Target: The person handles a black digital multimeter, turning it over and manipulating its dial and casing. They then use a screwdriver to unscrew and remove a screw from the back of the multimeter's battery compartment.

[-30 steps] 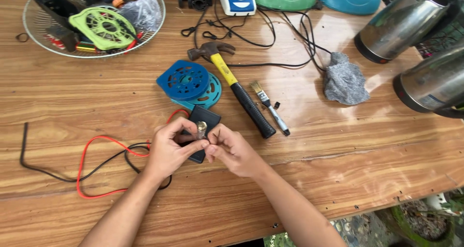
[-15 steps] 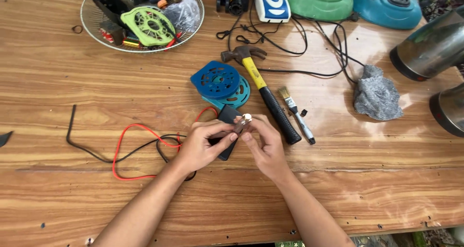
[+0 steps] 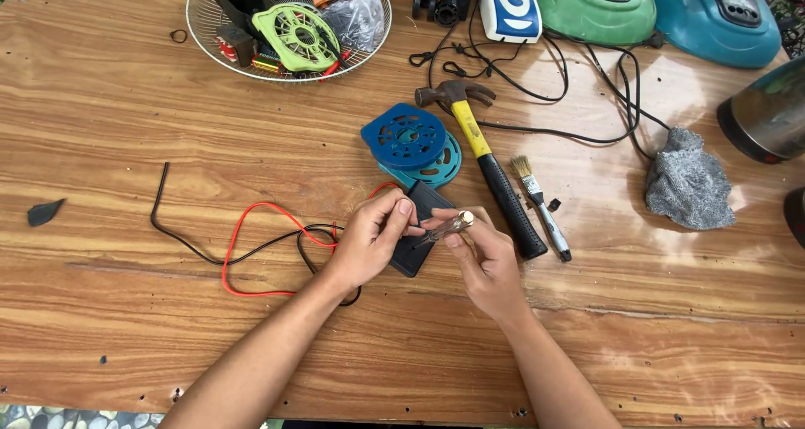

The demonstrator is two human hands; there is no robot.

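My left hand (image 3: pixel 369 240) grips a small black box (image 3: pixel 419 228) that rests on the wooden table (image 3: pixel 168 127), thumb and fingers pinched at its top edge. My right hand (image 3: pixel 482 257) holds a small clear-handled screwdriver (image 3: pixel 446 226) with a metal cap, its tip pointing left at the box beside my left fingers. Red and black wires (image 3: pixel 251 244) run from under the box to the left. Two blue round slotted covers (image 3: pixel 411 144) lie just beyond the box.
A yellow-and-black claw hammer (image 3: pixel 490 165) and a small paintbrush (image 3: pixel 541 207) lie right of the box. A wire basket (image 3: pixel 289 26) of parts sits at the back. A grey rag (image 3: pixel 688 190), a metal kettle (image 3: pixel 767 114), black cables and green and blue appliances lie at the back right.
The view has shifted, so everything sits further right and lower. My right hand has tilted the screwdriver so that its tip points at the box; the left hand keeps its hold.
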